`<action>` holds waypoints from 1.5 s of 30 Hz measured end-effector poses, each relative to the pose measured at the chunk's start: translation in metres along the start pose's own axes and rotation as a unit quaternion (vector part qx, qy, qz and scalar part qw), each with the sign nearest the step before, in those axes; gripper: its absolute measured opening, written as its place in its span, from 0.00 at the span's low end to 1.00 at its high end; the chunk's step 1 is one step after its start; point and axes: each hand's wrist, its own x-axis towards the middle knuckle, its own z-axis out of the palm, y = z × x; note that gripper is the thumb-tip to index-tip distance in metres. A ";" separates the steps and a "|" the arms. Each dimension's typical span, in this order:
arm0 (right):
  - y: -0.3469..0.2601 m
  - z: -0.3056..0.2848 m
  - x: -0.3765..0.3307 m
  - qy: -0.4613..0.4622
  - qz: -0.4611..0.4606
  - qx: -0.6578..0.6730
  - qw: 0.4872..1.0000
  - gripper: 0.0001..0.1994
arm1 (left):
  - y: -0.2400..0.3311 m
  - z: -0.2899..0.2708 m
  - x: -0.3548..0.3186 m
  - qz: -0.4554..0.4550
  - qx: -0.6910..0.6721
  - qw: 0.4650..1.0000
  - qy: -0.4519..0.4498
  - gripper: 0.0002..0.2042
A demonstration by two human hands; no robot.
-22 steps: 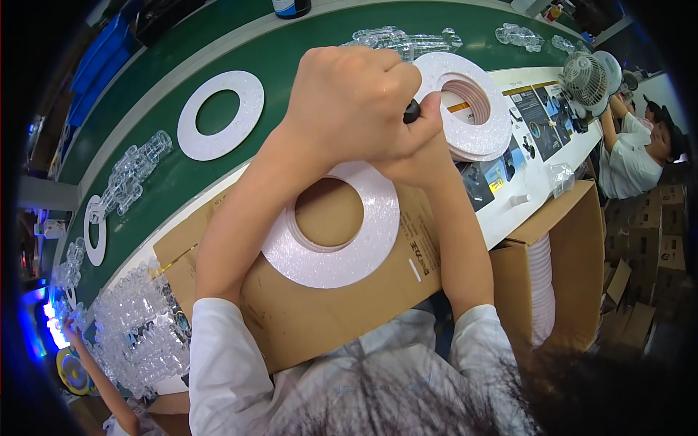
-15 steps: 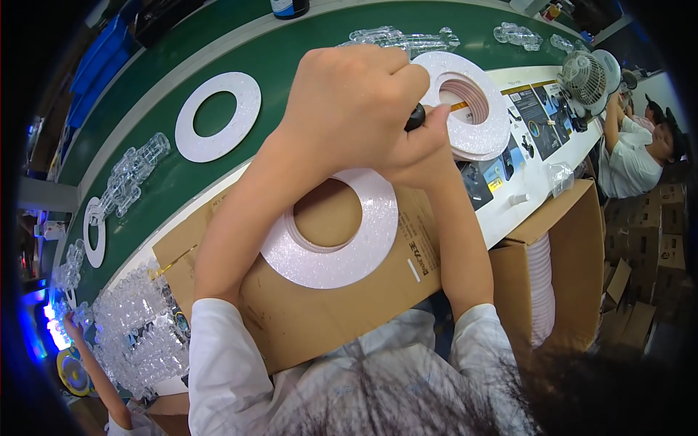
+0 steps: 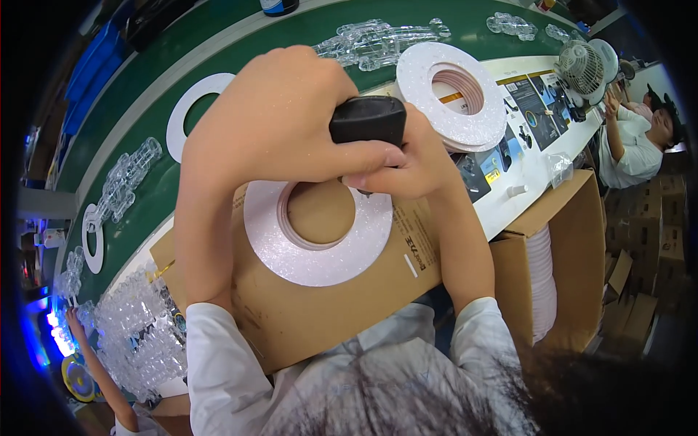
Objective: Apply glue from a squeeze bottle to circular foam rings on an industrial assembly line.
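Note:
Above the cardboard sheet (image 3: 305, 327), my left hand (image 3: 265, 120) is closed around a thick black handle (image 3: 368, 120), whose blunt end shows past the thumb. My right hand (image 3: 414, 163) is closed against it, its thumb meeting my left thumb. A small dark tip shows under that thumb; what the right fingers hold is hidden. Below both hands lies a short stack of glittery white rings (image 3: 320, 265) on the cardboard. A taller stack of the same white rings (image 3: 418, 69) stands beyond my right hand.
A green conveyor belt (image 3: 145, 102) carries clear plastic pieces (image 3: 131, 174) and a white ring (image 3: 174, 120). More clear pieces (image 3: 138, 334) are heaped at left. At right are an open carton (image 3: 574, 247) with rings inside and a fan (image 3: 582, 67). Co-workers' arms show at both sides.
My hands have come lower and left, and the left has turned, so more of the black handle shows. The ring stacks stay in place.

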 end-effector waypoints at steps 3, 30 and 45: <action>0.000 0.005 0.000 0.009 0.058 0.077 0.995 0.18 | -0.012 0.009 0.003 0.057 -0.059 0.996 -0.036 0.19; 0.010 0.002 0.000 -0.011 0.002 0.036 0.999 0.20 | -0.032 0.030 0.011 0.104 -0.278 0.954 -0.046 0.17; 0.014 0.004 0.001 -0.008 0.016 0.067 0.998 0.17 | -0.039 0.029 0.012 0.130 -0.259 0.955 -0.068 0.16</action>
